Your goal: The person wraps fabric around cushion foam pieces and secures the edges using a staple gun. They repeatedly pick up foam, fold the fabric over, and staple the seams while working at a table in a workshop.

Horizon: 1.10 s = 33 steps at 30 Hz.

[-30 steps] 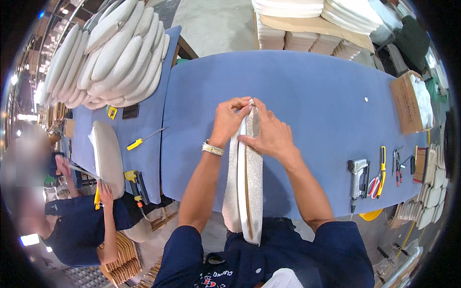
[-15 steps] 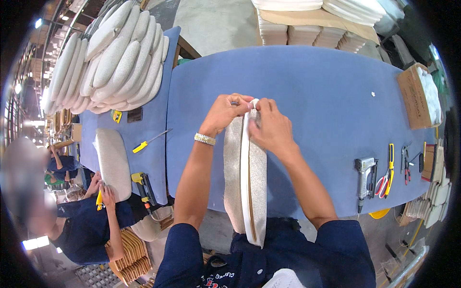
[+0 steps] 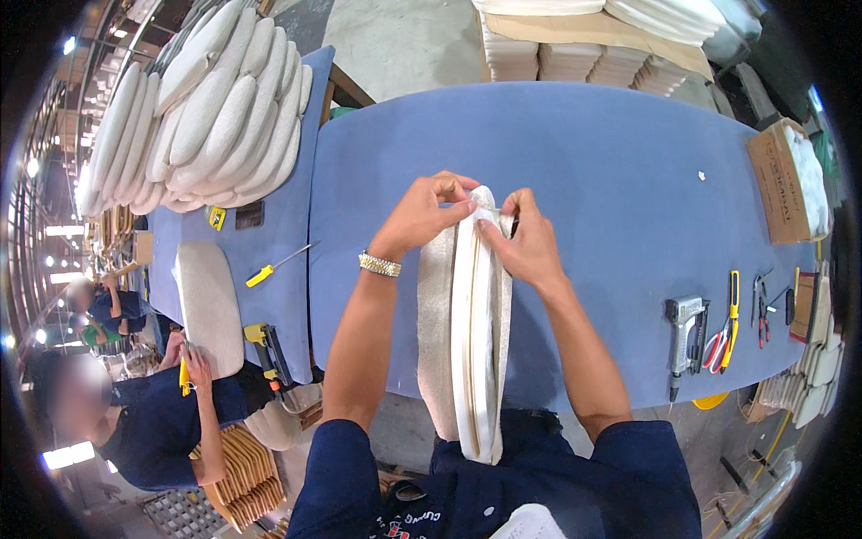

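Note:
A long seat cushion (image 3: pixel 437 332) in light grey fabric stands on its edge, running from the table toward my body. White padding and a thin brown board edge show along its middle. My left hand (image 3: pixel 433 211), with a metal watch on the wrist, pinches the fabric at the cushion's far end. On the right side of that end, my right hand (image 3: pixel 523 235) grips the fabric edge between thumb and fingers and holds it away from the padding.
On the blue table (image 3: pixel 584 153) lie a staple gun (image 3: pixel 686 346), scissors (image 3: pixel 716 349), a yellow-handled tool (image 3: pixel 733 310) and pliers (image 3: pixel 762 314) at right. A screwdriver (image 3: pixel 269 269) and a second staple gun (image 3: pixel 269 355) lie left, near a co-worker handling another cushion (image 3: pixel 211 305). Cushions (image 3: pixel 202 117) are piled behind.
My right hand has shifted right and pulled the fabric edge outward, so more white padding shows. My left hand stays at the far end. The co-worker's head has moved slightly.

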Each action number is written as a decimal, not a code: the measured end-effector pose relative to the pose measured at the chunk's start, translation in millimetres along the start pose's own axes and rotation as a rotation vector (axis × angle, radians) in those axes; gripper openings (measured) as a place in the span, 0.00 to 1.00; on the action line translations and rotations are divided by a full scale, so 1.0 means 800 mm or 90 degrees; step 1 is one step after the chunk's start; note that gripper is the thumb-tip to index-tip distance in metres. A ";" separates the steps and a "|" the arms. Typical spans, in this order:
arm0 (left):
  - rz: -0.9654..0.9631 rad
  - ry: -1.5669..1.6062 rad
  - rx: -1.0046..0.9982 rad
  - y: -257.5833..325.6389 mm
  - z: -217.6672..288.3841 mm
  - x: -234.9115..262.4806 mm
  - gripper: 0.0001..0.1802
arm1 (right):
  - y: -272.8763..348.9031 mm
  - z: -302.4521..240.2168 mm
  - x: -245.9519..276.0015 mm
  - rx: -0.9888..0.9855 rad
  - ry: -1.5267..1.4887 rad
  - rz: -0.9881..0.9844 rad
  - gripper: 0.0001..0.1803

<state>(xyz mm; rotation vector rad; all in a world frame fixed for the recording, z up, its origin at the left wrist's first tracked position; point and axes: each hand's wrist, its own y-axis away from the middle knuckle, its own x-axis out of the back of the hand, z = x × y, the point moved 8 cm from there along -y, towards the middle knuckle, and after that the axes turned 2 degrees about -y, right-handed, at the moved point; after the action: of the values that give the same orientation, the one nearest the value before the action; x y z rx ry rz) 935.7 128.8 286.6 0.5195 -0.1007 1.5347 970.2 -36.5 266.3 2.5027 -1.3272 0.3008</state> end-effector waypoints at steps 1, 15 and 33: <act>0.000 -0.019 0.002 0.002 0.000 0.001 0.14 | -0.002 0.017 -0.004 -0.004 -0.080 0.019 0.18; 0.074 0.332 0.032 -0.058 -0.072 -0.079 0.20 | -0.022 0.011 0.003 0.116 -0.006 -0.005 0.14; 0.186 0.346 -0.309 -0.001 -0.047 -0.027 0.17 | 0.011 -0.028 -0.039 0.083 0.122 -0.059 0.10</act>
<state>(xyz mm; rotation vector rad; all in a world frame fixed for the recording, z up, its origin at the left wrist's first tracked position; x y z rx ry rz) 925.5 123.4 245.3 -0.3151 -0.1271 1.8103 944.5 -8.9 278.7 2.5560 -1.1480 0.6071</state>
